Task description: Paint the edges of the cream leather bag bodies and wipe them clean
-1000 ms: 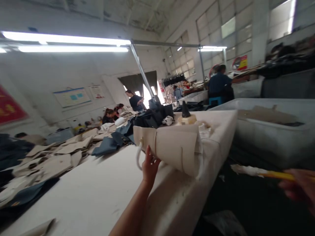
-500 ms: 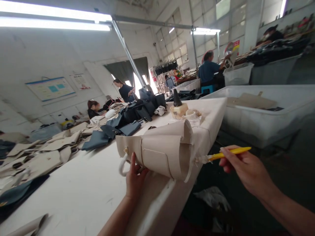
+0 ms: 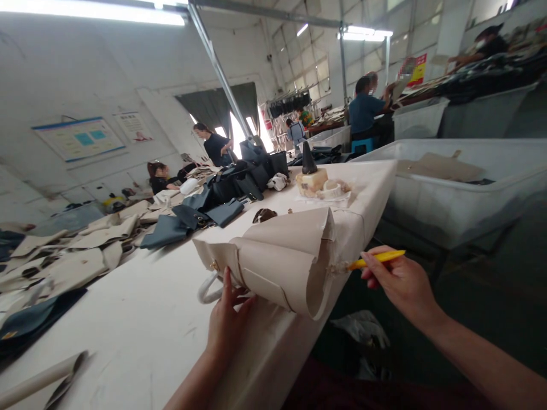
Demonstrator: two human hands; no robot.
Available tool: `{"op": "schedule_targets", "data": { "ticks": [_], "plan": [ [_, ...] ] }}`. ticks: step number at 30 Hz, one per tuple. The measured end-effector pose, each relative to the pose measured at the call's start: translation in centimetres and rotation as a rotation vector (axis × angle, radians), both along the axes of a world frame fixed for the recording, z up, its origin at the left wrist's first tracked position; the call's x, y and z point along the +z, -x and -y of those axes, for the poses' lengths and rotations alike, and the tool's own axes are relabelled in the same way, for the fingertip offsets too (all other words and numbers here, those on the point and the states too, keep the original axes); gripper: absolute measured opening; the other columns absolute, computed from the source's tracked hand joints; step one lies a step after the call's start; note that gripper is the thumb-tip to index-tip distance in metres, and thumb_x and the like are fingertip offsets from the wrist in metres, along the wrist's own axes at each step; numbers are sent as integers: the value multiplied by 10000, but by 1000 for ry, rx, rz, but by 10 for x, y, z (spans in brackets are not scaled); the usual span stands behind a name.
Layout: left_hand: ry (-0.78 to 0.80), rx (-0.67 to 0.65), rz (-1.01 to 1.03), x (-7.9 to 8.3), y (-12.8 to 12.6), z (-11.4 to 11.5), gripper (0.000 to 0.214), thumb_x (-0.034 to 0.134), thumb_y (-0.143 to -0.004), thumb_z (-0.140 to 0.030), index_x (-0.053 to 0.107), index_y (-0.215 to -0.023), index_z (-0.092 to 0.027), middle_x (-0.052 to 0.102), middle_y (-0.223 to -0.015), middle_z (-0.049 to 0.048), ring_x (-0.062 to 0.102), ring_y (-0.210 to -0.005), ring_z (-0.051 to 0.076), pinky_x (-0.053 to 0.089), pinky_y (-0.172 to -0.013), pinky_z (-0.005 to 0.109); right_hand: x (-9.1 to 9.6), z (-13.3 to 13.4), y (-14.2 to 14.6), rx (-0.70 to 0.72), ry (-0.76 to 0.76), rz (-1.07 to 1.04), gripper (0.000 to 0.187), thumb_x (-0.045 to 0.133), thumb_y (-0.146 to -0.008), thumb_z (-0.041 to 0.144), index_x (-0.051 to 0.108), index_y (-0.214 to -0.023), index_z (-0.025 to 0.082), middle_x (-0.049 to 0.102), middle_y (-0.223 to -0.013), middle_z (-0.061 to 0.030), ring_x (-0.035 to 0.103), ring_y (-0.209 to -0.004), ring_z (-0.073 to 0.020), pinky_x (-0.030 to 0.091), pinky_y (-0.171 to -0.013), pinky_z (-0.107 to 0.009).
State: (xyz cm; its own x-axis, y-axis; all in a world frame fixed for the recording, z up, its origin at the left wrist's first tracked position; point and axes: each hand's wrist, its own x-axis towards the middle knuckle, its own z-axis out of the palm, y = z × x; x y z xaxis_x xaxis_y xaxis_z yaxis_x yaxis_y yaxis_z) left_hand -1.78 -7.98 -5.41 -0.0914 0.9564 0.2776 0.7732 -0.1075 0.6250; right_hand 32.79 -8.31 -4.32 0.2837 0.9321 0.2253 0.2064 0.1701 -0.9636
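A beige leather-like bag body [image 3: 265, 262] lies on its side at the table's edge, its open end facing right. My left hand [image 3: 231, 310] grips it near the white looped handle [image 3: 208, 289] and a small gold fitting [image 3: 214, 265], the index finger on the outside and part of the grip hidden. In my right hand [image 3: 393, 279] is a yellow-handled brush [image 3: 376, 259], pinched between thumb and fingers. Its ragged, glue-crusted bristle end is at the rim of the bag's opening; whether it touches, I cannot tell.
On the white table [image 3: 128, 336] stand a glue-stained block with a black cone [image 3: 308, 158] and a tape roll [image 3: 335, 188]. Dark blue bag pieces [image 3: 213, 216] and beige pieces [image 3: 81, 256] are piled left. White bins [image 3: 457, 210] stand right; several people work behind.
My right hand has brought the brush leftward, closer to the bag's opening. The bag has shifted slightly left and turned a little in my left hand's hold.
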Motion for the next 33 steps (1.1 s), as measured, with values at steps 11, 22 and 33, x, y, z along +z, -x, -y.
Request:
{"op": "schedule_targets", "data": {
  "ticks": [11,22,33],
  "plan": [
    [-772,-150,-860,62,-1,24,582,730,-750,-365,490,-1261,-225,694,-934,112,658,-906,300,433,-856,451,-11,36,8,99,85,-50,494,541,-753,698,584,-711,208,605,-532,-23,561,-400,-154,470,-400,-239],
    [74,-759,-1075,159,-48,-24,926,780,-642,-246,321,-1442,-332,463,-1430,80,512,-1189,297,386,-962,424,-20,36,6,52,113,-143,528,567,-725,720,571,-773,194,629,-562,-39,571,-435,-163,477,-431,-246],
    [492,-880,-830,151,-47,-48,1367,867,-420,-407,66,-1519,-271,102,-1581,151,160,-1416,389,226,-1119,493,-34,38,4,55,119,-233,539,583,-727,718,578,-798,183,623,-575,-38,566,-449,-158,475,-440,-242]
  ]
}}
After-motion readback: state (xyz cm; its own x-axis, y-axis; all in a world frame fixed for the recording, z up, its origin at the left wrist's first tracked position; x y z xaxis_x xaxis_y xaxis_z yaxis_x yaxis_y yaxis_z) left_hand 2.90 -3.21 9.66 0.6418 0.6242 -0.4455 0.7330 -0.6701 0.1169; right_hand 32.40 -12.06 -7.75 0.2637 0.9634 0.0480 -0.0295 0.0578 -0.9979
